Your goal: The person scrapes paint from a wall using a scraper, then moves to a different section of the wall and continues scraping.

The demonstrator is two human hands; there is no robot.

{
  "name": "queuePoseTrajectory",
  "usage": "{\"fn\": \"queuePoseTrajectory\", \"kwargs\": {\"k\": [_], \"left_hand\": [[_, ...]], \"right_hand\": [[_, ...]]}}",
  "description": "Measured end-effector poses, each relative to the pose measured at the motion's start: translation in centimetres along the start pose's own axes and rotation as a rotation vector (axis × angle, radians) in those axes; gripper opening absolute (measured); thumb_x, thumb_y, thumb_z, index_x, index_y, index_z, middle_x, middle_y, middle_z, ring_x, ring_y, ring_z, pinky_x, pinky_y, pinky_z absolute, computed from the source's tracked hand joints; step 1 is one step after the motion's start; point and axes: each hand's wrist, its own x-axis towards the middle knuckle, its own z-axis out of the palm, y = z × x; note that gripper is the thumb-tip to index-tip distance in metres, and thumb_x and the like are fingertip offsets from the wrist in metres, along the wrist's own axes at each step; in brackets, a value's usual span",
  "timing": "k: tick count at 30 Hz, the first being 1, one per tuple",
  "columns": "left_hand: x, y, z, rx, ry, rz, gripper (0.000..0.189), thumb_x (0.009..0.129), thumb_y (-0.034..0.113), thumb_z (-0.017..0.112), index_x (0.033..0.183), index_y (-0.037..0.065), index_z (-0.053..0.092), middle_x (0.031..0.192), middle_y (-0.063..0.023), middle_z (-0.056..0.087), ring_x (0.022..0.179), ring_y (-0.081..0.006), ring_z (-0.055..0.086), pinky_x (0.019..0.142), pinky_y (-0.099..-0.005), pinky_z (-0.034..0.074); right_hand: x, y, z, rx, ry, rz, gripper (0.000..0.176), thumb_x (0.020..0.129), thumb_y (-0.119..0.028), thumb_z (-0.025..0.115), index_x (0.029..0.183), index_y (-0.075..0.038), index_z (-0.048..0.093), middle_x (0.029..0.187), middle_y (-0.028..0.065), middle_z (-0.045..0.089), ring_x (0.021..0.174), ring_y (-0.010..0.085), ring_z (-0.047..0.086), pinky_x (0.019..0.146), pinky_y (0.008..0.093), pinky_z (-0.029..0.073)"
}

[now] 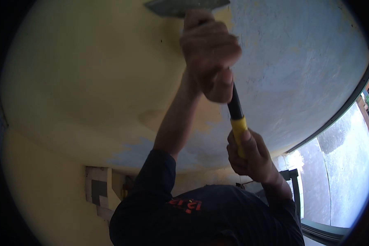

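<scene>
A long-handled tool with a wide grey metal head [172, 7] reaches up across the view against a wall [90, 82]. Its shaft [235, 104] is black, with a yellow section [239, 125] lower down. My left hand [211, 57] is wrapped round the upper handle just below the head, slightly blurred. Lower and to the right, my right hand [250, 156] grips the yellow section, its thumb lying along it. The wall is yellow on the left and patchy blue-grey on the right, with a ragged border between the colours behind the tool.
At the right, a dark curved frame edge [336, 117] borders a bright opening with a pale surface [348, 164] beyond. A dark green metal post [296, 188] stands beside my right arm. Grey and white rectangular shapes [98, 188] show at the lower left.
</scene>
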Motion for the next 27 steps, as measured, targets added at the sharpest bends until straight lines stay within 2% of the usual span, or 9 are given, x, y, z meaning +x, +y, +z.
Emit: {"fn": "queuePoseTrajectory", "kwargs": {"k": [3, 6, 9, 10, 13, 21, 24, 25, 27], "left_hand": [[0.2, -0.3, -0.2, 0.008, 0.0, 0.032, 0.063, 0.093, 0.046, 0.024, 0.044, 0.009, 0.034, 0.041, -0.0024, 0.033, 0.038, -0.0191, 0.038, 0.064, -0.0333, 0.032], [-0.2, 0.1, 0.0, 0.006, 0.107, 0.098, 0.054, 0.09, 0.041, 0.03, 0.045, 0.012, 0.031, 0.04, 0.0, 0.033, 0.037, -0.0186, 0.034, 0.063, -0.0318, 0.031], [-0.6, 2.0, -0.6, 0.064, 0.072, -0.032, 0.064, 0.094, 0.048, 0.024, 0.045, 0.009, 0.035, 0.042, -0.0023, 0.035, 0.041, -0.0191, 0.04, 0.066, -0.0333, 0.032], [-0.7, 2.2, -0.6, 0.047, 0.082, -0.059, 0.063, 0.094, 0.048, 0.024, 0.045, 0.009, 0.035, 0.042, -0.0026, 0.035, 0.041, -0.0197, 0.041, 0.066, -0.0344, 0.033], [-0.6, 3.0, -0.4, 0.065, 0.102, -0.061, 0.062, 0.093, 0.047, 0.026, 0.046, 0.008, 0.037, 0.043, -0.0033, 0.036, 0.042, -0.0206, 0.042, 0.066, -0.0363, 0.034], [-0.8, 3.7, 0.4, -0.043, 0.146, -0.033, 0.06, 0.088, 0.044, 0.03, 0.046, 0.004, 0.04, 0.043, -0.0053, 0.036, 0.042, -0.0203, 0.038, 0.056, -0.0352, 0.033], [-0.6, 3.6, 1.0, -0.043, 0.175, -0.042, 0.059, 0.088, 0.045, 0.03, 0.044, 0.005, 0.037, 0.043, -0.0049, 0.034, 0.041, -0.0197, 0.036, 0.053, -0.0336, 0.032], [-0.5, 3.7, 1.1, -0.036, 0.18, -0.045, 0.059, 0.088, 0.045, 0.03, 0.044, 0.005, 0.037, 0.043, -0.0049, 0.034, 0.041, -0.0197, 0.036, 0.053, -0.0336, 0.032], [-0.3, 3.8, 1.3, -0.047, 0.138, -0.037, 0.059, 0.087, 0.046, 0.03, 0.044, 0.006, 0.033, 0.042, -0.0044, 0.031, 0.039, -0.0191, 0.034, 0.051, -0.0328, 0.031]], "right_hand": [[0.5, 0.0, 0.2, -0.016, -0.065, -0.087, 0.045, 0.099, -0.048, 0.033, 0.091, -0.005, 0.045, 0.057, -0.0022, 0.039, 0.047, 0.0049, 0.039, 0.042, 0.0219, 0.033], [1.0, -0.8, 0.7, -0.262, 0.185, -0.308, 0.043, 0.1, -0.037, 0.04, 0.123, 0.0, 0.039, 0.055, -0.0014, 0.041, 0.047, 0.008, 0.048, 0.045, 0.0263, 0.042], [-0.6, -3.7, 2.2, -0.548, 0.208, -0.247, 0.04, 0.098, -0.024, 0.048, 0.127, 0.001, 0.036, 0.055, 0.0038, 0.047, 0.049, 0.0119, 0.052, 0.049, 0.0302, 0.042], [-0.8, -3.9, 2.5, -0.658, 0.197, -0.295, 0.041, 0.094, -0.012, 0.051, 0.128, 0.004, 0.034, 0.058, 0.0105, 0.052, 0.05, 0.0204, 0.055, 0.051, 0.0353, 0.042], [-0.8, -3.1, 2.7, -0.835, 0.211, -0.527, 0.044, 0.098, -0.014, 0.043, 0.137, 0.002, 0.029, 0.06, 0.0012, 0.049, 0.043, 0.0103, 0.048, 0.043, 0.0263, 0.042], [-1.2, -3.2, 3.8, -0.74, 0.212, -0.517, 0.05, 0.097, -0.01, 0.038, 0.142, 0.002, 0.02, 0.072, 0.0093, 0.053, 0.045, 0.0114, 0.051, 0.042, 0.0265, 0.043], [-1.9, -3.4, 3.6, -0.728, 0.167, -0.515, 0.051, 0.096, -0.008, 0.038, 0.143, 0.004, 0.019, 0.082, 0.0148, 0.056, 0.054, 0.0142, 0.056, 0.049, 0.0295, 0.047], [-1.8, -3.1, 3.4, -0.819, 0.182, -0.589, 0.055, 0.093, -0.003, 0.041, 0.142, 0.006, 0.017, 0.092, 0.0248, 0.055, 0.07, 0.0307, 0.058, 0.062, 0.0384, 0.048], [-1.9, -2.9, 3.1, -0.91, 0.198, -0.66, 0.06, 0.089, 0.002, 0.044, 0.141, 0.009, 0.014, 0.102, 0.0348, 0.054, 0.086, 0.0471, 0.061, 0.075, 0.0474, 0.049]]}}
